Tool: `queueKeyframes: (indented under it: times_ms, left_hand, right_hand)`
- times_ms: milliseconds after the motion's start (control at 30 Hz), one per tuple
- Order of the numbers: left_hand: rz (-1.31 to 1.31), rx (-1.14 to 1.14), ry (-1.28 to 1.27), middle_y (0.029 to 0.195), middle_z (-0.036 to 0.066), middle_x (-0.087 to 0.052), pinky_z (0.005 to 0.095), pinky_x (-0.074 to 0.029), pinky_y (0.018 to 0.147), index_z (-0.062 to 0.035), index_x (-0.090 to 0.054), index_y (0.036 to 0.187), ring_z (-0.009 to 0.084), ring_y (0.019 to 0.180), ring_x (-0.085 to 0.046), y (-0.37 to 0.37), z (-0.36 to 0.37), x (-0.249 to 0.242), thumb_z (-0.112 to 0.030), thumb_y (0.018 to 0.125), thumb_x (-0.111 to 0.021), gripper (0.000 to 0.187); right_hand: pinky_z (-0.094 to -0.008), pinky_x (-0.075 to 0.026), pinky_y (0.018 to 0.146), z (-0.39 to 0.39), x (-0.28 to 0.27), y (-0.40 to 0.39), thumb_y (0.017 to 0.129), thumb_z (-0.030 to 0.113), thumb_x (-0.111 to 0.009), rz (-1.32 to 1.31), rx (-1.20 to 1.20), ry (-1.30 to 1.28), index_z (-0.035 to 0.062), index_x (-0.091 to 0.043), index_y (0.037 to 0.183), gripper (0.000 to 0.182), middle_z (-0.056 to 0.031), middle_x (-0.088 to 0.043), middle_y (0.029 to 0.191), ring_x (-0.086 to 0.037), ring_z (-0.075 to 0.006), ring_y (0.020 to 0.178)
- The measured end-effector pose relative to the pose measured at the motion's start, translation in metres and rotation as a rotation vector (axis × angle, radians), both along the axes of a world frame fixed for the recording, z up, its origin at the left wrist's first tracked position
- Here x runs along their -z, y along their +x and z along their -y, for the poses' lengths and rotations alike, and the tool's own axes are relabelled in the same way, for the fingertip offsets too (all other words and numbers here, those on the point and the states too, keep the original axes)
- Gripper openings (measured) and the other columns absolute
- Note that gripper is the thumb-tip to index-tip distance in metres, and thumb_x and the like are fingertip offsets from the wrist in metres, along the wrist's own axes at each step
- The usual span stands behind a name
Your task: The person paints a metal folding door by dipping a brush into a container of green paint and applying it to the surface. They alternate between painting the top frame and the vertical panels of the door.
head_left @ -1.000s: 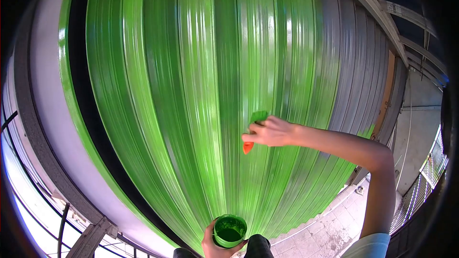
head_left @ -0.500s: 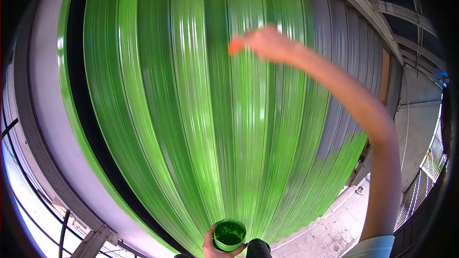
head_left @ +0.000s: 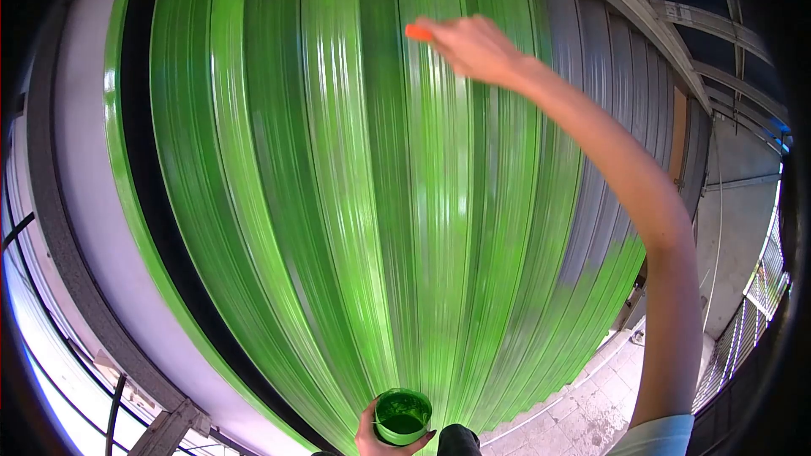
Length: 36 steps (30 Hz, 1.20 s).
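A ribbed metal panel (head_left: 334, 160) fills most of the view, coated in glossy green paint with streaks of grey showing through. Up at the top middle, my right hand (head_left: 477, 49) is closed around a paintbrush (head_left: 418, 32); only its orange part shows, and its bristles cannot be made out. At the bottom middle, my left hand (head_left: 369, 435) wraps round a small tub (head_left: 414, 437) that holds green paint (head_left: 401, 422). The tub is upright, its mouth facing me.
Grey unpainted ribs (head_left: 596, 59) lie at the panel's right. A black strip (head_left: 160, 194) and a pale wall (head_left: 93, 118) run along the left. Paved floor (head_left: 583, 409) shows at the lower right, metal roof beams (head_left: 718, 29) at the upper right.
My right hand has moved up along the panel with the paintbrush. My left hand and the tub stay in nearly the same place.
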<state>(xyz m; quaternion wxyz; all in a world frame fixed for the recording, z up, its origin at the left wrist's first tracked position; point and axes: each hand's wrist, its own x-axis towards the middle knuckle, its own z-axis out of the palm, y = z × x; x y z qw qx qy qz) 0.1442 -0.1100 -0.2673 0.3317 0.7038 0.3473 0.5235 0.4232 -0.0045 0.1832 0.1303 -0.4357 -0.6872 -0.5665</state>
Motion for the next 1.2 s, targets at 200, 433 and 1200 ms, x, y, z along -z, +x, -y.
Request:
queueKeyframes:
  times_ms: [200,433,1200]
  left_hand:
    - [0.040,-0.008,-0.034,0.102,0.017,-0.063,0.0363,-0.052,0.079,0.0019,-0.050,0.116,0.0251,0.093,-0.063,-0.001,0.002,0.002,-0.028,0.052,-0.088,0.080]
    - [0.030,-0.046,-0.030,0.101,0.018,-0.063,0.0364,-0.052,0.078,0.0032,-0.051,0.115,0.0250,0.092,-0.063,-0.008,0.005,-0.011,-0.028,0.052,-0.089,0.080]
    - [0.050,0.044,-0.212,0.106,0.011,-0.061,0.0329,-0.048,0.084,0.0020,-0.049,0.120,0.0204,0.095,-0.059,-0.033,-0.012,0.004,-0.013,0.050,-0.088,0.081]
  right_hand:
    - [-0.0348,-0.049,0.040,-0.003,0.057,0.023,0.071,-0.010,-0.050,0.207,-0.021,-0.056,0.0118,-0.048,0.110,0.044,-0.0137,-0.058,0.069,-0.058,-0.0242,0.050]
    - [-0.0271,-0.043,0.030,0.028,0.234,0.025,0.065,-0.016,-0.045,0.072,-0.204,-0.661,0.0102,-0.046,0.103,0.046,-0.0139,-0.055,0.068,-0.051,-0.0162,0.041]
    - [-0.0324,-0.049,0.038,0.012,0.303,0.044,0.080,0.001,-0.050,0.015,-0.277,-0.449,0.0135,-0.043,0.102,0.027,-0.0117,-0.055,0.070,-0.059,-0.0228,0.048]
